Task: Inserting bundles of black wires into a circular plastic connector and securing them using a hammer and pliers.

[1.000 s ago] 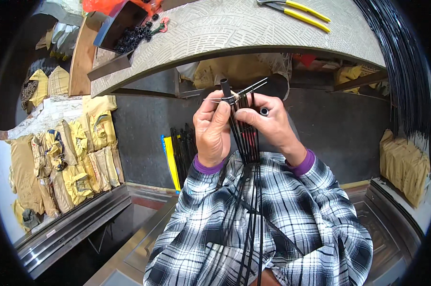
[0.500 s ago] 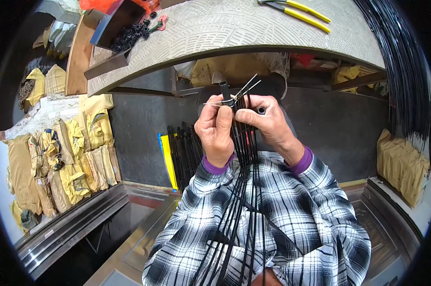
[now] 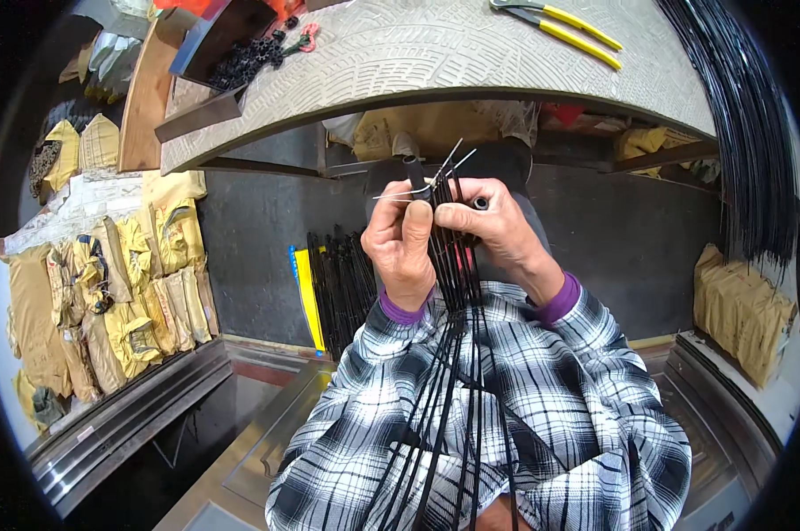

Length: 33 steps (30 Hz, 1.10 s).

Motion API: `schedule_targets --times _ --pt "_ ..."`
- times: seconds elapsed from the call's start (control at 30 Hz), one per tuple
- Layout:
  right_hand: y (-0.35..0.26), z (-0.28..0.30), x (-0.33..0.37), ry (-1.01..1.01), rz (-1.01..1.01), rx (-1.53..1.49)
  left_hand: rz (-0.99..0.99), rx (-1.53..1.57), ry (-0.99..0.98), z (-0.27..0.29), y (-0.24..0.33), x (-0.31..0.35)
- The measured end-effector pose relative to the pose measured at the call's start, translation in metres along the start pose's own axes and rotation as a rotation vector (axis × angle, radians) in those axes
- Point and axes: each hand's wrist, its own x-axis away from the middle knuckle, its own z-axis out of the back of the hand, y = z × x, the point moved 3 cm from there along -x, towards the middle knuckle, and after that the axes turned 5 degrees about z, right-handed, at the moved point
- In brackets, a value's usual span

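My left hand pinches a short black tube with a collar, close to the tops of several long thin black ribs, which look like umbrella ribs. A thin silver wire sticks out leftward past its fingers. My right hand is closed around the upper part of the ribs, its thumb pressed near the collar. Light rib tips poke up between the hands. A round black tube end shows by the right hand. Downward, the ribs spread over my checked shirt.
Yellow-handled pliers lie on the patterned worktop ahead. Small black parts are piled at its left, and a bundle of black ribs hangs over its right end. More black ribs stand left of me; wrapped packages lie farther left.
The silver wire at my left fingers has bent into a curve. The black tube and rib tips have shifted slightly left; both hands keep their hold.
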Motion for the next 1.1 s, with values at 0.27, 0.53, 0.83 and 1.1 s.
schedule_targets --times 0.27,0.53,0.83,1.1 --pt "-0.070 0.067 -0.018 0.455 0.530 -0.038 0.202 0.410 -0.098 -0.010 0.001 -0.012" --pt "-0.115 -0.013 -0.078 -0.440 0.152 0.612 0.426 0.550 -0.106 -0.021 0.007 -0.015" --pt "-0.087 -0.002 -0.085 -0.576 -0.019 0.404 0.431 0.546 -0.071 -0.018 0.005 -0.013" --pt "-0.091 -0.003 -0.079 -0.569 0.033 0.457 0.445 0.570 -0.064 -0.017 0.003 -0.013"
